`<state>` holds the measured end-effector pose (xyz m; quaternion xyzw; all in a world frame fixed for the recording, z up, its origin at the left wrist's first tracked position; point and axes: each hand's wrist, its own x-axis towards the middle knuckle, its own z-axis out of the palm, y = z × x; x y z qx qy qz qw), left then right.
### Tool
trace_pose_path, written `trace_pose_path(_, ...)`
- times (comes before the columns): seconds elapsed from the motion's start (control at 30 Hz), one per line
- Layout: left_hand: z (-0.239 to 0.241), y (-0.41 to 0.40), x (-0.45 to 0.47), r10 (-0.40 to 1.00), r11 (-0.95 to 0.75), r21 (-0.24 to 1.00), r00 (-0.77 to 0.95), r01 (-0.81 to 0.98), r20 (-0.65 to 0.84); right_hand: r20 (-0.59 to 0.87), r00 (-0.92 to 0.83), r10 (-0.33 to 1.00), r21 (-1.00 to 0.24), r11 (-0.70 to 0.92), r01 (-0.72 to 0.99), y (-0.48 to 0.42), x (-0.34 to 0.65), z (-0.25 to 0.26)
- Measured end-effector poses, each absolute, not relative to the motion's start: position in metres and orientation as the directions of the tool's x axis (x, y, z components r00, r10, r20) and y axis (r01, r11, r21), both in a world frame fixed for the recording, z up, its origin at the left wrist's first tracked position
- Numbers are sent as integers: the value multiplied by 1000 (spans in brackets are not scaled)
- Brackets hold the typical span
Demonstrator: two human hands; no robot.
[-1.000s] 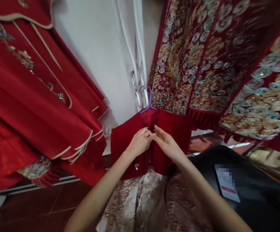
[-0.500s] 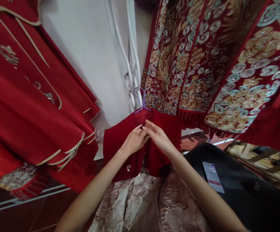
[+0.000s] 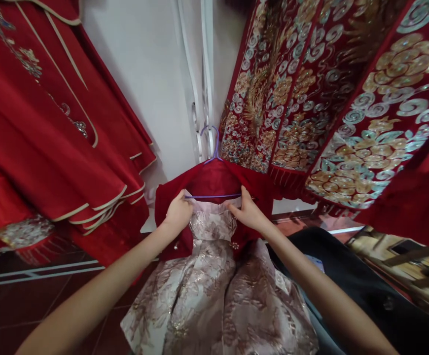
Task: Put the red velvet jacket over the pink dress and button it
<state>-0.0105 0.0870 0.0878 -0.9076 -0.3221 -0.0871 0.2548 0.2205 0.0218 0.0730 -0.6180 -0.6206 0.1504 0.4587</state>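
Observation:
A short dark red velvet jacket [image 3: 214, 180] hangs on a purple hanger [image 3: 211, 148] over a pale pink brocade dress [image 3: 214, 291]. My left hand [image 3: 178, 213] grips the jacket's left front edge and holds it out to the side. My right hand [image 3: 249, 213] grips the right front edge the same way. The jacket stands open between them, showing the dress bodice and the hanger's bar.
Red robes with cream trim [image 3: 52, 143] hang at the left. Heavily embroidered red and gold garments [image 3: 333, 103] hang at the right. A white ornate rack [image 3: 201, 98] stands against the white wall. A black surface [image 3: 366, 291] lies at lower right, dark red floor tiles [image 3: 33, 301] at lower left.
My hands were together at the jacket's closed front; now they have moved apart, pulling the two sides open and baring the pink dress underneath.

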Motion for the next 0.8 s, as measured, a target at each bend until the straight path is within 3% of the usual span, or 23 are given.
trace_pose_path(0.1, 94, 82, -7, 562, -655, -364, 749, 662, 351, 456, 260, 851, -664, 131, 736, 25, 225, 68)
trace_pose_path(0.3, 114, 68, -18, 602, -560, -418, 698, 715, 387, 516, 407, 754, -540, -82, 837, 34, 243, 79)
trace_pose_path(0.53, 84, 57, -12, 702, -421, -210, 463, 883, 541, 479, 566, 671, -642, -173, 747, 46, 241, 93)
trace_pose_path(0.8, 85, 71, 1, 774, -328, -79, 316, 941, 549, 453, 541, 709, -659, -143, 739, 33, 239, 66)
